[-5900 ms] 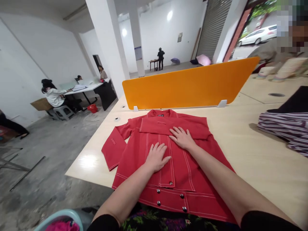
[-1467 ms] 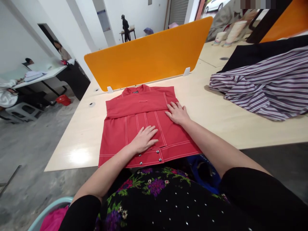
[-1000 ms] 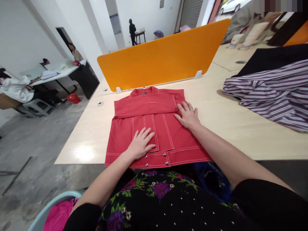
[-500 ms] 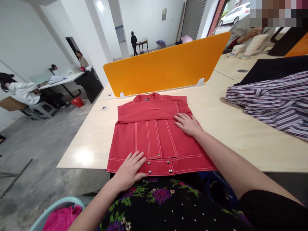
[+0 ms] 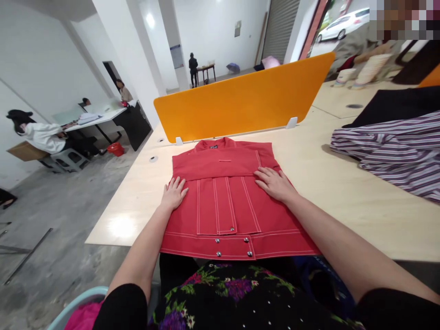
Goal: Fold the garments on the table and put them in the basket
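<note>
A red jacket [image 5: 213, 206] with white stitching lies on the pale wooden table [image 5: 137, 192], its collar toward the orange divider. A folded band of its cloth, likely the sleeves, crosses the upper part. Silver snaps show on the waistband at the near edge. My left hand [image 5: 174, 192] rests flat on the jacket's left side, just below the folded band, fingers spread. On the right side my right hand [image 5: 275, 183] lies flat with fingers stretched out, its fingertips at the lower edge of the fold. Neither hand grips the cloth.
An orange divider [image 5: 240, 98] stands behind the jacket. Striped and dark clothes [image 5: 388, 151] lie to the right. Stacked paper cups [image 5: 373, 71] stand farther back, near another person. A light-blue tub [image 5: 80, 300] with pink cloth sits on the floor at lower left.
My left hand has moved up from the waistband to the jacket's left side beside the fold. My right hand stays in much the same place on the jacket. The view has shifted slightly.
</note>
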Motion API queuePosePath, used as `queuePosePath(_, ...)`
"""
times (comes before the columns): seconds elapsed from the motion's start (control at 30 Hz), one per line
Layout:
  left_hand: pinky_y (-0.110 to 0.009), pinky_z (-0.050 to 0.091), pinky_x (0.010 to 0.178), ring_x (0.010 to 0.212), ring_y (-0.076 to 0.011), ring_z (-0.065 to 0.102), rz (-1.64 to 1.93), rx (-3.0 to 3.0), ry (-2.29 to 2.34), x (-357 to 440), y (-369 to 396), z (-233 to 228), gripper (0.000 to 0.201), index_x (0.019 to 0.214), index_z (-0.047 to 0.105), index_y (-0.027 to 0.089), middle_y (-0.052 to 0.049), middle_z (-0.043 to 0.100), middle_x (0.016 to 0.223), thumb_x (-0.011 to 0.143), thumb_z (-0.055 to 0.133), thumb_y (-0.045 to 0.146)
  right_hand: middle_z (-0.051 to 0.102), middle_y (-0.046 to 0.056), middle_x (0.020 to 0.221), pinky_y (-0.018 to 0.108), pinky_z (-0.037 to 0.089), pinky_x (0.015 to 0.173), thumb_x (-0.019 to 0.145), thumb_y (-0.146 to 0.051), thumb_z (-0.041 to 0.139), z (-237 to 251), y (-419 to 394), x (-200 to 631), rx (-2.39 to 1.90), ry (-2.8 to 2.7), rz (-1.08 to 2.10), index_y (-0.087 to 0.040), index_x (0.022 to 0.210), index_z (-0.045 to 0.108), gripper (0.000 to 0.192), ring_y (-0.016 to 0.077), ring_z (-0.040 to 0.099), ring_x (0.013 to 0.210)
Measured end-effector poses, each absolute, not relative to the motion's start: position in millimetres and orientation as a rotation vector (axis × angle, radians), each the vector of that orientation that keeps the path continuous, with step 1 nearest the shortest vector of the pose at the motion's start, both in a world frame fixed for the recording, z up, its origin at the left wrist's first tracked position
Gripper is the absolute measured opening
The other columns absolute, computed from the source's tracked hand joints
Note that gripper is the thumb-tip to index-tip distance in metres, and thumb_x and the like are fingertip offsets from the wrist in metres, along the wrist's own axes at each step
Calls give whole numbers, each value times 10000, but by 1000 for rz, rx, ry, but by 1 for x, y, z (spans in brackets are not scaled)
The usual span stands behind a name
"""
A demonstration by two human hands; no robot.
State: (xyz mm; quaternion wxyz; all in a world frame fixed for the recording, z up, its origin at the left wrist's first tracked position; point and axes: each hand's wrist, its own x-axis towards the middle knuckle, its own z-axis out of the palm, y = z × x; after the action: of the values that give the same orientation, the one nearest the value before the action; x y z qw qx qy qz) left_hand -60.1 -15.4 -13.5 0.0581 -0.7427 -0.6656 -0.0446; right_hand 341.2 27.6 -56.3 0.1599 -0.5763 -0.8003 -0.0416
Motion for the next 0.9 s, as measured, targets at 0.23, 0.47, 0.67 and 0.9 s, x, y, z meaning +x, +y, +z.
queuePosePath(0.23, -573, 253, 1072, 1264, -278, 461, 37, -2250, -1948, -61, -4, -5, 448, 1297, 507, 210, -127, 515, 1366, 963, 305, 431, 446, 81, 1440, 581, 312, 1026, 927, -411, 301, -57, 30, 342, -1626, -2287, -99, -258, 1307, 510, 460, 284, 372, 1325)
queuePosePath(0.47, -551, 208, 1100, 1344, -319, 340, -140, -2097, -1900, -35, 30, -7, 541, 1407, 397, 179, -148, 426, 1440, 951, 312, 458, 472, 100, 1416, 585, 267, 1052, 938, -393, 294, -53, 28, 341, -1609, -2277, -135, -219, 1273, 543, 452, 274, 387, 1314)
queuePosePath(0.67, -558, 193, 1110, 1388, -341, 252, -57, -2195, -1950, -35, 35, -35, 537, 1443, 352, 272, -72, 298, 1527, 951, 291, 477, 350, 63, 1503, 633, 139, 1083, 933, -467, 306, -48, 30, 339, -1670, -2299, -165, -275, 1389, 433, 511, 290, 241, 1396)
queuePosePath(0.9, -528, 190, 1129, 1389, -313, 264, -113, -2166, -1971, -35, 36, -34, 565, 1446, 353, 225, -70, 331, 1512, 946, 291, 482, 349, 33, 1506, 583, 211, 1089, 932, -496, 275, -49, 37, 341, -1749, -2325, -8, -312, 1402, 416, 524, 264, 261, 1392)
